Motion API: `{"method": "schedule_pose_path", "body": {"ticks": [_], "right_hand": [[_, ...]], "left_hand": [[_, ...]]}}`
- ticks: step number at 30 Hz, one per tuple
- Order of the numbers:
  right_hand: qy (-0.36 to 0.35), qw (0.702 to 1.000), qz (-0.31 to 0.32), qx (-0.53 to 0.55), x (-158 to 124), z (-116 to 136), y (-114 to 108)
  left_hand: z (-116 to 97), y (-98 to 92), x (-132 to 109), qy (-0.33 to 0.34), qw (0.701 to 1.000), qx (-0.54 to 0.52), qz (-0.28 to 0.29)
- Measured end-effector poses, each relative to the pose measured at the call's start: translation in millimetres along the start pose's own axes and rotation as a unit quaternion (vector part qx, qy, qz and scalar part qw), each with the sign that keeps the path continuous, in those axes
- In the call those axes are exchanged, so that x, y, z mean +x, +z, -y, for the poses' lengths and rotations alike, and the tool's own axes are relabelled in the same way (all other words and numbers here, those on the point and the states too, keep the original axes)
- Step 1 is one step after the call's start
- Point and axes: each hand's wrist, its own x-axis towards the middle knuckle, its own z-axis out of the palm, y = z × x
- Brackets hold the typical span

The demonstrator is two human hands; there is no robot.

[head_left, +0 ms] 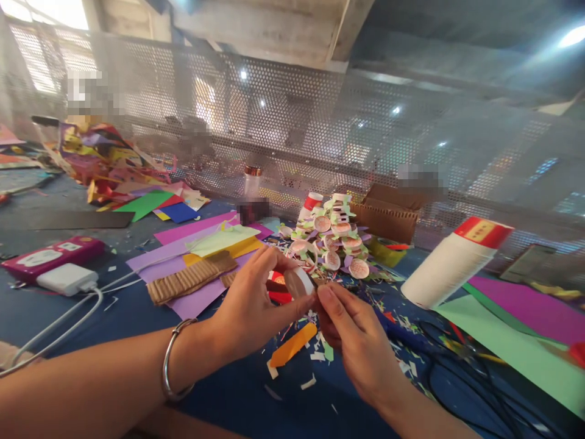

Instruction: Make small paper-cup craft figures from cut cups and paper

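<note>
My left hand (pixel 253 305), with a silver bangle at the wrist, pinches a small round piece with a white rim (pixel 302 281), which looks like the cut-off bottom of a paper cup. At its right edge my right hand (pixel 351 329) is closed in a pinch, fingertips meeting the left thumb. Whether it grips the rim or a small dark bit there is hidden. Behind the hands rises a heap of similar round cup pieces (pixel 331 241) with green and purple paper. Below them lie an orange paper strip (pixel 295 344) and scattered paper scraps (pixel 317 355).
A leaning stack of paper cups (pixel 448 271) stands right, near green paper (pixel 516 347) and black cables (pixel 434 366). Corrugated cardboard (pixel 192 277) lies on purple sheets at left, beside a white charger (pixel 68 278). A cardboard box (pixel 386 213) sits before the perforated partition (pixel 292 128).
</note>
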Motion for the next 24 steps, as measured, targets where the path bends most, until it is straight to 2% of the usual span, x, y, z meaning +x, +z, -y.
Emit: {"method": "schedule_pose_path", "body": {"ticks": [3, 6, 10, 12, 14, 16, 18, 20, 21, 24], "right_hand": [[-0.007, 1.0, -0.004, 0.0, 0, 1, -4], [-0.021, 1.0, -0.021, -0.009, 3, 1, -12], [-0.059, 0.995, -0.056, -0.049, 9, -1, -24], [-0.072, 0.993, -0.063, -0.074, 9, -2, -27], [-0.077, 0.991, -0.062, -0.092, 7, 0, -28], [-0.08, 0.989, -0.067, -0.108, 3, 4, -26], [-0.09, 0.984, -0.08, -0.134, 1, 8, -25], [-0.11, 0.975, -0.083, -0.173, 1, 12, -25], [-0.119, 0.971, -0.076, -0.194, 2, 12, -26], [-0.127, 0.963, -0.046, -0.233, 6, 9, -31]], "left_hand": [[0, -3.2, 6, -0.036, 0.996, -0.081, -0.003], [1, -7.6, 15, -0.108, 0.978, -0.179, -0.026], [2, -16.3, 30, -0.237, 0.909, -0.334, -0.076], [3, -22.4, 37, -0.287, 0.879, -0.374, -0.072], [4, -30.3, 43, -0.311, 0.865, -0.39, -0.051], [4, -40.2, 47, -0.322, 0.867, -0.379, -0.035], [5, -50.5, 48, -0.333, 0.877, -0.343, 0.043], [7, -59.0, 48, -0.318, 0.896, -0.284, 0.127], [9, -62.0, 48, -0.301, 0.905, -0.26, 0.147], [15, -65.6, 47, -0.244, 0.937, -0.205, 0.143]]}}
